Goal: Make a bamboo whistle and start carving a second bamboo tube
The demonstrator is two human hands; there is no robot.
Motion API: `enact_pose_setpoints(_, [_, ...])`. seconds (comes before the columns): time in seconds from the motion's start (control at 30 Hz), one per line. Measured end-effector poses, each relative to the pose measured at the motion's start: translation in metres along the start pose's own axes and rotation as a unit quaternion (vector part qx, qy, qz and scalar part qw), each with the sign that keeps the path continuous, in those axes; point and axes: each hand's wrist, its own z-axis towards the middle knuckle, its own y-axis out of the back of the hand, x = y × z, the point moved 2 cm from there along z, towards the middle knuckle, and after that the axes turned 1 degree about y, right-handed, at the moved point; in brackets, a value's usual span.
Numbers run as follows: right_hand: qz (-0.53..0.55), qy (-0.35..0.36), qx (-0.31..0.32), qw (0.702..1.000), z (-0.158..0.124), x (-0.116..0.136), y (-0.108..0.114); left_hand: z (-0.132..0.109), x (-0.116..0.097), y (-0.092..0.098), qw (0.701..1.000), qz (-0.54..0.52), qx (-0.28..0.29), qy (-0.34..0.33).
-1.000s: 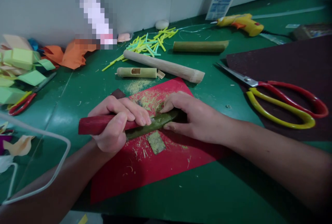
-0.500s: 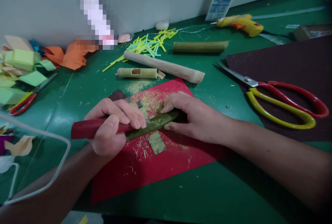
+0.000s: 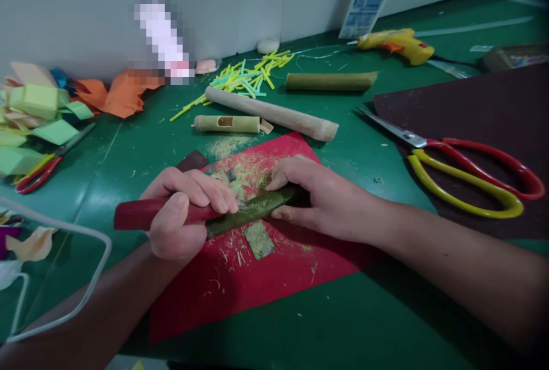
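Note:
My left hand (image 3: 184, 210) is wrapped round a red-handled carving tool (image 3: 141, 214), whose metal tip touches a dark green bamboo piece (image 3: 253, 208). My right hand (image 3: 309, 195) grips the far right part of that bamboo, thumb on the near side and fingers on the far side. Under both lies a red sheet (image 3: 266, 295) strewn with pale shavings. A small flat green-grey piece (image 3: 259, 239) rests on the sheet just below the bamboo.
Beyond the sheet lie a notched bamboo tube (image 3: 240, 124), a pale stick (image 3: 274, 112), another bamboo piece (image 3: 330, 81) and cut straws (image 3: 240, 77). Large scissors (image 3: 416, 141) and a yellow glue gun (image 3: 397, 45) are right; smaller scissors (image 3: 51, 163) and folded paper (image 3: 38, 101) left.
The left hand and carving tool have shifted slightly left along the bamboo. Both hands keep their hold. The whole view has moved a little.

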Motion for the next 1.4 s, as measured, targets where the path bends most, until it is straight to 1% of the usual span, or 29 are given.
enact_pose_setpoints(0.13, [0.006, -0.004, -0.003, 1.0, 0.0, 0.0, 0.0, 0.0, 0.001, -0.004, 1.0, -0.018, 0.009, 0.003])
enact_pose_setpoints(0.3, [0.014, -0.002, -0.005, 1.0, -0.001, 0.0, 0.0, 0.0, 0.004, -0.005, 0.998, 0.038, 0.049, 0.021])
enact_pose_setpoints(0.43, [0.013, -0.01, -0.003, 1.0, 0.0, 0.0, -0.001, 0.001, 0.006, -0.004, 0.997, 0.042, 0.064, 0.022])
enact_pose_setpoints(0.63, [0.011, -0.018, -0.002, 1.0, 0.0, 0.0, 0.0, 0.002, 0.008, -0.004, 0.998, 0.036, 0.056, 0.021])
enact_pose_setpoints(0.97, [0.007, -0.02, 0.0, 1.0, 0.0, 0.0, -0.001, 0.002, 0.009, -0.003, 0.997, 0.036, 0.064, 0.012])
enact_pose_setpoints(1.07, [0.007, -0.02, 0.0, 1.0, 0.0, 0.0, 0.0, 0.002, 0.011, -0.002, 0.997, 0.031, 0.061, 0.018])
enact_pose_setpoints(1.3, [0.006, -0.016, 0.002, 1.0, 0.0, 0.003, 0.001, 0.003, 0.011, -0.002, 0.999, 0.017, 0.033, 0.035])
enact_pose_setpoints(1.4, [0.005, -0.016, 0.003, 1.0, 0.0, 0.003, 0.0, 0.002, 0.009, -0.002, 0.998, 0.029, 0.044, 0.036])
